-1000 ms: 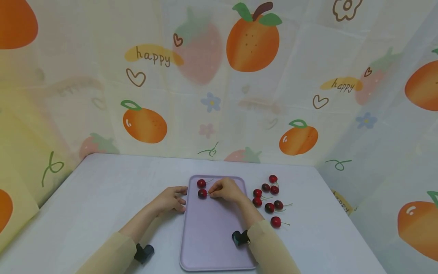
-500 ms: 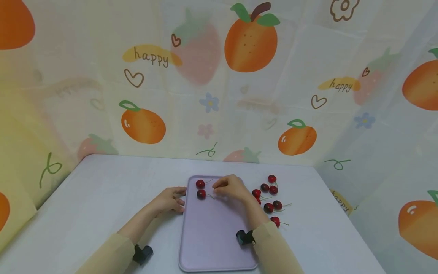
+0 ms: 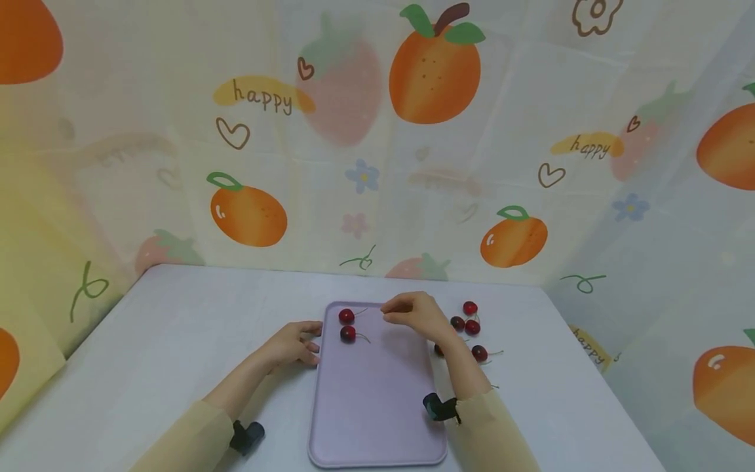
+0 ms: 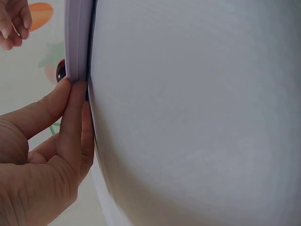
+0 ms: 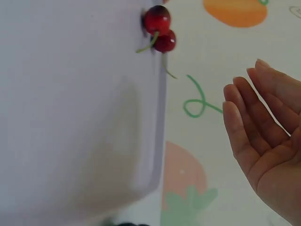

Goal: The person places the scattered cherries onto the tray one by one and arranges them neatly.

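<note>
Two dark red cherries with stems, an upper cherry [image 3: 346, 316] and a lower cherry [image 3: 348, 334], lie at the far left of a lilac tray [image 3: 377, 406]. My left hand [image 3: 291, 344] rests against the tray's left edge; in the left wrist view its thumb and fingertips meet the rim [image 4: 77, 42]. Over the tray's far right corner hovers my right hand [image 3: 415, 314], empty, fingers loosely extended. The right wrist view has the right hand [image 5: 268, 127] apart from the tray, with both cherries at the rim.
Right of the tray, several more cherries [image 3: 480, 353] lie on the white table [image 3: 548, 406], some hidden behind my right forearm. A fruit-printed cloth [image 3: 377, 216] hangs behind the table. Each wrist wears a small black camera [image 3: 439, 408].
My right hand has let go of the lower cherry's stem, then lifted and moved right, away from both cherries. The left hand has stayed at the tray's edge.
</note>
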{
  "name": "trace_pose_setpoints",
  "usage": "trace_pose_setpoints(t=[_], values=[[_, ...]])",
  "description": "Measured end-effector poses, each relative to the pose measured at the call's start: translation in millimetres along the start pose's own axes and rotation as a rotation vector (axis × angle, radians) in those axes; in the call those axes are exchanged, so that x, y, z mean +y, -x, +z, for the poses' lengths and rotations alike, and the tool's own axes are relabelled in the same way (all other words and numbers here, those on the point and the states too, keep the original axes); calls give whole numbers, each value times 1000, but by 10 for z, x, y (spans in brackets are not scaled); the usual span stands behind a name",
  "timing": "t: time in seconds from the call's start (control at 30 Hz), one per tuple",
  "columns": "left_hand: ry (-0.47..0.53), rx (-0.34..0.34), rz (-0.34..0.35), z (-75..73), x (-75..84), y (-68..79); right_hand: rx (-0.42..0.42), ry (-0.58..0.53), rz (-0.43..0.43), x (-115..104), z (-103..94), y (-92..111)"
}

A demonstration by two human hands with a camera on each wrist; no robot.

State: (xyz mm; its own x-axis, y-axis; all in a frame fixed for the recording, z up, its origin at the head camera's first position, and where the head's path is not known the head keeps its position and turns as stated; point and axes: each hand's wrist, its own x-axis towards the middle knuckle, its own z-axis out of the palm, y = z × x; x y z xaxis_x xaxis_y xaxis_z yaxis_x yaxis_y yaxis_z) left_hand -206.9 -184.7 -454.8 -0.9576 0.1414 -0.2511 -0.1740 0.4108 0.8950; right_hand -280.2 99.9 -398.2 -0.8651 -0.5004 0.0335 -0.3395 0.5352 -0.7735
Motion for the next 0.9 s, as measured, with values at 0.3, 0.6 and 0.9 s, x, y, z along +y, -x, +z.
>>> trace_pose_setpoints(t=[0.3, 0.6, 0.9], values=[[-1, 14, -4, 15, 16, 11, 73, -30, 45, 158, -397, 358], [-8, 15, -3, -5, -2, 15, 134, -69, 86, 427, -725, 649], [7, 14, -12, 3, 1, 17, 164, -27, 150, 684, -950, 890]])
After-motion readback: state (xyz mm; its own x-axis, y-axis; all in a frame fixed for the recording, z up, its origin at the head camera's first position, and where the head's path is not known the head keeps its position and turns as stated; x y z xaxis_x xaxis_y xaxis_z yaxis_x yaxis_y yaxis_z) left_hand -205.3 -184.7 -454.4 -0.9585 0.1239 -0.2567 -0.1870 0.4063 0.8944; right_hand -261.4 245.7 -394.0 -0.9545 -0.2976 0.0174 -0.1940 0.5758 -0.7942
